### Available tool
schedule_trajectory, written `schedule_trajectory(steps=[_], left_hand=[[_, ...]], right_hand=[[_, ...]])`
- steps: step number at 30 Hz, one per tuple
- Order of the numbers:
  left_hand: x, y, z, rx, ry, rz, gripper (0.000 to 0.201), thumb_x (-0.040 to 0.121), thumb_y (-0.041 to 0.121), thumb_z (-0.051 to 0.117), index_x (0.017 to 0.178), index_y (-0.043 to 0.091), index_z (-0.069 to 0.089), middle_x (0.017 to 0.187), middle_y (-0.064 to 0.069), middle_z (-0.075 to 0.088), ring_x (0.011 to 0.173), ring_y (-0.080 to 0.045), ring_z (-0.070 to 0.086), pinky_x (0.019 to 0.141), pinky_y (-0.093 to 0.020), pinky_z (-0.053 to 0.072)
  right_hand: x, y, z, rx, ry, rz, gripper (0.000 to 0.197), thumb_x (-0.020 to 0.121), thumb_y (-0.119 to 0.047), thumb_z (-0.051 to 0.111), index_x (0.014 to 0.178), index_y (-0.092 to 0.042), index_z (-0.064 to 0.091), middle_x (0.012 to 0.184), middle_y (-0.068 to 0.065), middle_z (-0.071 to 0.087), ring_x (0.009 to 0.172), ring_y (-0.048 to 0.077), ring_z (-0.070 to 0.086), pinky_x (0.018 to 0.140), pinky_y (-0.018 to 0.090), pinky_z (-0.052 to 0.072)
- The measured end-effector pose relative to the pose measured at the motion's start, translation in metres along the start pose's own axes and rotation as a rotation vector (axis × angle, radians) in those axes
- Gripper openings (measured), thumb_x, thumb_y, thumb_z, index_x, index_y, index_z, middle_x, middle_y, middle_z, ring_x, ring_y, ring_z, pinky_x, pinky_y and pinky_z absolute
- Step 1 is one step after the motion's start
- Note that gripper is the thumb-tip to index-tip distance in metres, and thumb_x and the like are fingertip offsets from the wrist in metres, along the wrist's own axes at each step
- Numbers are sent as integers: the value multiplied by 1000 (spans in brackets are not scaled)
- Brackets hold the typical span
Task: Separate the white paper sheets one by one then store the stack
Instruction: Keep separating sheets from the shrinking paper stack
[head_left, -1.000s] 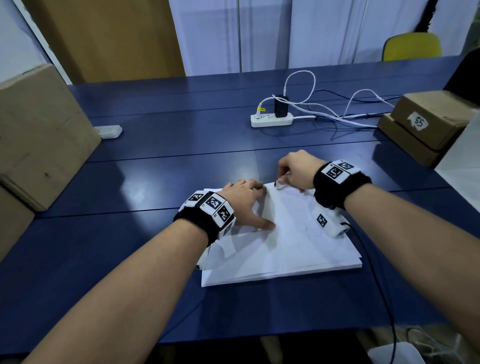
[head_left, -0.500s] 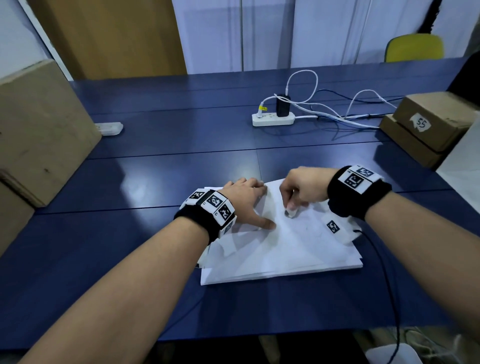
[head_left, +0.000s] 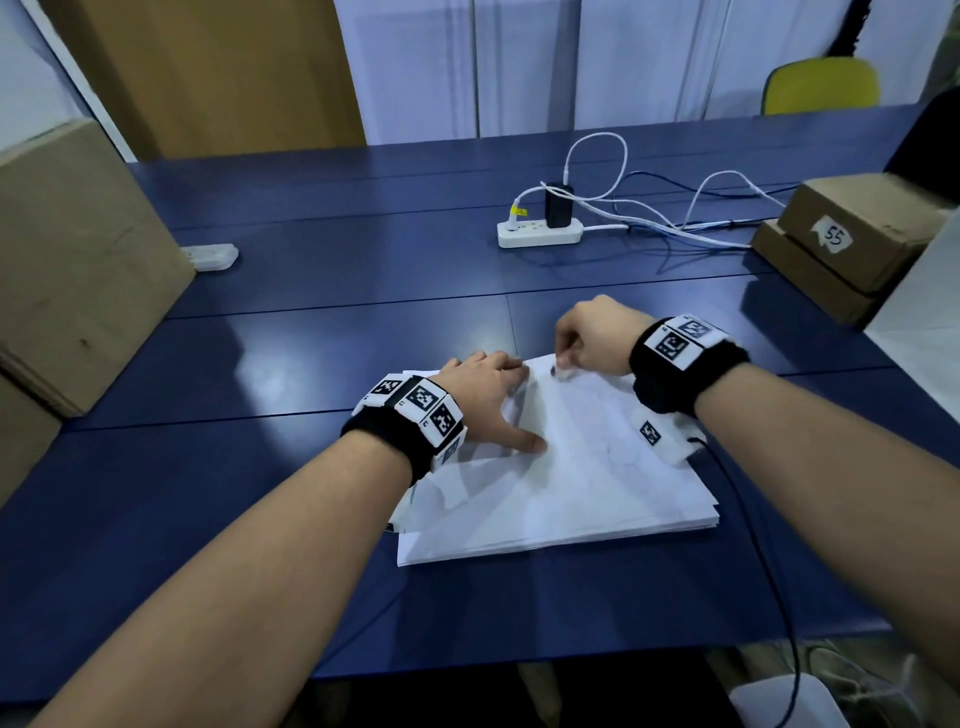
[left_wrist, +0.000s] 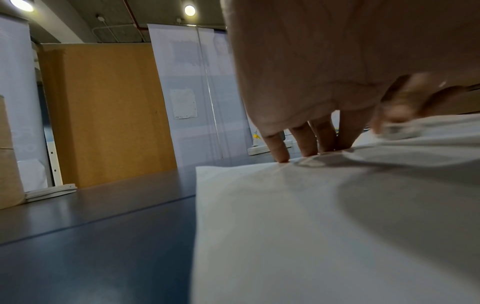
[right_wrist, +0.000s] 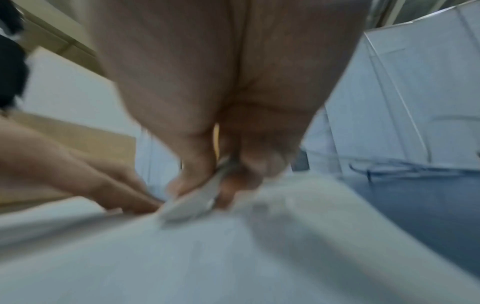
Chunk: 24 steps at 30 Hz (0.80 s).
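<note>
1. My left hand (head_left: 485, 397) lies flat on the upper left part of the stack of white paper sheets (head_left: 571, 499), fingers (left_wrist: 279, 151) straight and pressing their tips into the paper, thumb spread toward the middle of the top sheet.
2. My right hand (head_left: 597, 338) is curled at the stack's far edge, just right of my left hand; thumb and fingers (right_wrist: 228, 193) pinch the lifted far corner of the top sheet (right_wrist: 192, 205), which bends up between them. The right wrist view is blurred, so I cannot tell how many sheets are in the pinch.
3. The stack sits at the centre of the frame on the dark blue bench (head_left: 311, 332), smooth and faintly glossy. The sheets are thin, matte and rectangular, with the layered edges showing at the lower right. The long axis runs from the lower left toward the upper right of the frame, and a few lower sheets stick out unevenly on the left.
4. Plain brown cardboard boxes (head_left: 78, 260) stand at the left edge of the frame; two smaller boxes (head_left: 852, 234) are stacked at the right, the top one marked "55".
5. A white power strip (head_left: 540, 234) with looping white cables lies above centre.
</note>
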<state>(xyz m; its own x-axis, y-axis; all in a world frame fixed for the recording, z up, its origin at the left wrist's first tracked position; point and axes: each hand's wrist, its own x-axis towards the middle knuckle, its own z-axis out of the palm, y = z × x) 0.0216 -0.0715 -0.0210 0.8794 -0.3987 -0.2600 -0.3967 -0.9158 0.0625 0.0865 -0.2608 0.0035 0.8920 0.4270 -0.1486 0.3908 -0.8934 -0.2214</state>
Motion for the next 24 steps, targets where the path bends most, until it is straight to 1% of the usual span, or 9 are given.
schedule_trajectory(steps=[3, 7, 9, 11, 13, 18, 20, 22, 24], left_hand=[[0, 0, 1, 1, 5, -3, 100, 71, 79, 62, 150, 23, 34, 156, 3, 29, 135, -24, 31, 107, -44, 29], [1, -1, 2, 15, 3, 4, 103, 72, 79, 60, 152, 22, 30, 155, 2, 29, 135, -24, 31, 108, -43, 28], [1, -1, 2, 9, 9, 6, 103, 72, 79, 60, 152, 22, 30, 155, 2, 29, 135, -24, 31, 108, -43, 28], [1, -1, 3, 2, 14, 5, 104, 72, 80, 60, 153, 22, 29, 155, 3, 30, 136, -23, 31, 108, -43, 28], [1, -1, 3, -2, 10, 1, 106, 71, 80, 60, 153, 22, 28, 156, 3, 29, 136, -23, 30, 108, -43, 27], [0, -2, 2, 0, 10, 8, 102, 71, 80, 61, 151, 23, 33, 156, 3, 28, 137, -24, 30, 109, -44, 26], [1, -2, 2, -4, 16, 10, 102, 71, 80, 61, 150, 22, 33, 156, 3, 29, 136, -24, 30, 109, -44, 27], [1, -1, 2, 2, 20, 9, 103, 70, 80, 61, 150, 22, 34, 155, 3, 30, 136, -24, 31, 108, -44, 28], [1, -1, 3, 5, 18, 6, 103, 70, 81, 60, 150, 22, 34, 155, 3, 30, 135, -24, 31, 108, -44, 28]], right_hand=[[-1, 0, 0, 0, 29, -12, 6, 82, -25, 75, 83, -21, 72, 85, 0, 73, 85, 20, 64, 70, 26, 47], [-16, -6, -2, 18, -271, -76, 6, 75, -24, 79, 73, -23, 74, 54, -9, 65, 56, 11, 60, 63, 28, 51], [-9, -4, 1, 15, -145, -35, 5, 77, -25, 77, 76, -23, 73, 57, -10, 66, 65, 13, 62, 67, 27, 50], [2, -1, 1, 5, 41, 31, 6, 83, -26, 73, 85, -20, 72, 78, -3, 71, 84, 20, 64, 73, 29, 51], [4, 0, -2, 0, 78, 28, 8, 85, -25, 71, 88, -18, 72, 88, 2, 71, 89, 22, 64, 71, 27, 47], [-12, -7, -5, 27, -241, -89, 6, 78, -23, 77, 74, -24, 73, 49, -10, 62, 55, 12, 58, 60, 23, 47], [-5, -6, -2, 30, -118, -46, 4, 81, -25, 75, 78, -24, 73, 54, -12, 64, 66, 15, 62, 66, 25, 49], [4, -2, -2, 27, 64, 1, 4, 84, -26, 72, 85, -22, 73, 78, -6, 71, 86, 19, 64, 75, 27, 49], [5, -1, -4, 32, 86, -7, 4, 83, -24, 72, 85, -20, 74, 82, -2, 71, 87, 19, 64, 74, 26, 47]])
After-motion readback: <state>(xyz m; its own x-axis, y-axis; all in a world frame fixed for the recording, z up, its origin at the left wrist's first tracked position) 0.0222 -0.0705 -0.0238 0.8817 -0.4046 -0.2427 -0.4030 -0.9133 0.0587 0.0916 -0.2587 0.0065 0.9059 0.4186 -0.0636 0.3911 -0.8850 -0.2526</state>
